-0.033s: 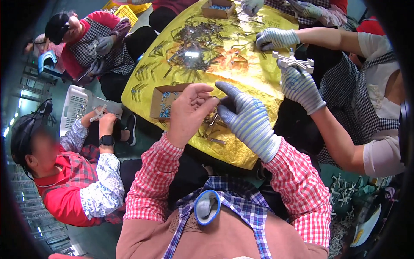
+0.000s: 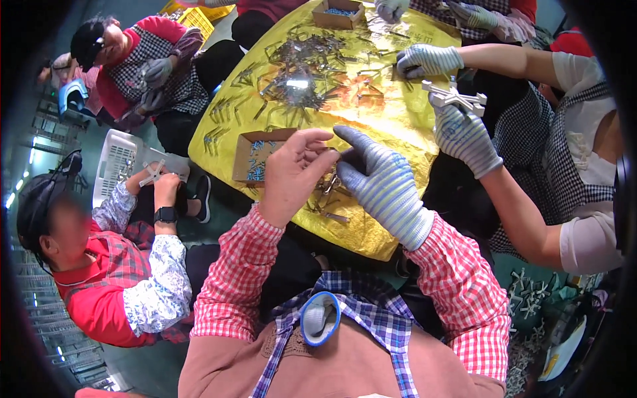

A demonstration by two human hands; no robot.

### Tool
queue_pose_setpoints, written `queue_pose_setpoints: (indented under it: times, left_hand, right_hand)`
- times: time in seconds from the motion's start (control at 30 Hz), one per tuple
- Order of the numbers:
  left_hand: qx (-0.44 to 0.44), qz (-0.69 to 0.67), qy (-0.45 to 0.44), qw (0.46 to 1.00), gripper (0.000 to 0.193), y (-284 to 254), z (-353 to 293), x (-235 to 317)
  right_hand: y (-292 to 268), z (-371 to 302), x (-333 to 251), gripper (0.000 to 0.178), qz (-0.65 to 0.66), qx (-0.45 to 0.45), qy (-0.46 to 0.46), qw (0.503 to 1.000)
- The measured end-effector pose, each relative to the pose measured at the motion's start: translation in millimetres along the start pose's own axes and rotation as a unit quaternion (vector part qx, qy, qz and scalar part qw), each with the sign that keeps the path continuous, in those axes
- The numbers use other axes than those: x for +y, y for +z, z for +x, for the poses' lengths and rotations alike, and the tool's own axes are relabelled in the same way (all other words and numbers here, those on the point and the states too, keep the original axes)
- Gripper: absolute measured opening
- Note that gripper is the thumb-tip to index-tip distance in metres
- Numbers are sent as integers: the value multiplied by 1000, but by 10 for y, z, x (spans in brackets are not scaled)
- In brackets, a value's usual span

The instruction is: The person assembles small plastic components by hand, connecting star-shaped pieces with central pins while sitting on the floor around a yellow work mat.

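My bare left hand (image 2: 296, 171) is held over the near edge of a yellow-covered table (image 2: 391, 229), its thumb and fingers closed toward each other. Facing it is my right hand (image 2: 385, 186), in a grey striped knit glove, with the forefinger reaching toward the left fingertips. A small dark bit shows where the fingertips meet; its kind is hidden. Behind my left hand stands an open cardboard box (image 2: 242, 156) with small blue pieces inside. Thin metal parts (image 2: 332, 199) lie on the cover just below my fingertips.
Many dark metal strips (image 2: 298, 73) are piled mid-table, and another cardboard box (image 2: 337, 14) stands at the far edge. On the right, a co-worker's gloved hand holds a white cross-shaped part (image 2: 454, 98). At left, a seated person works beside a white basket (image 2: 119, 156).
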State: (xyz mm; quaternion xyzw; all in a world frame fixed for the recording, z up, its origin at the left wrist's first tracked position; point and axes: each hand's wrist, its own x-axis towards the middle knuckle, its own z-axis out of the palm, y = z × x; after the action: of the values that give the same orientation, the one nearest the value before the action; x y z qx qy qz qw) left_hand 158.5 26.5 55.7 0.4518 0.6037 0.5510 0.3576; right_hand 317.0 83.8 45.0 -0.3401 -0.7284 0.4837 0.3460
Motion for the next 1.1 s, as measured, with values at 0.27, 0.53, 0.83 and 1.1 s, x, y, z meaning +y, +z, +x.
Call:
queue_pose_setpoints:
  times: [0.27, 0.53, 0.83, 1.1]
  left_hand:
    - [-29, 72, 7, 997, 18, -43, -22, -19]
    - [9, 86, 69, 994, 15, -62, -21, -8]
    - [171, 446, 84, 875, 24, -1635, 406, 62]
    - [97, 621, -49, 777, 19, -2154, 594, -1025]
  right_hand:
    - [11, 1, -6, 47, 185, -25, 107, 977]
    - [84, -47, -169, 43, 148, -15, 33, 988]
    - [-226, 146, 115, 28, -97, -8, 8, 995]
    - [-345, 326, 0, 25, -386, -135, 42, 912]
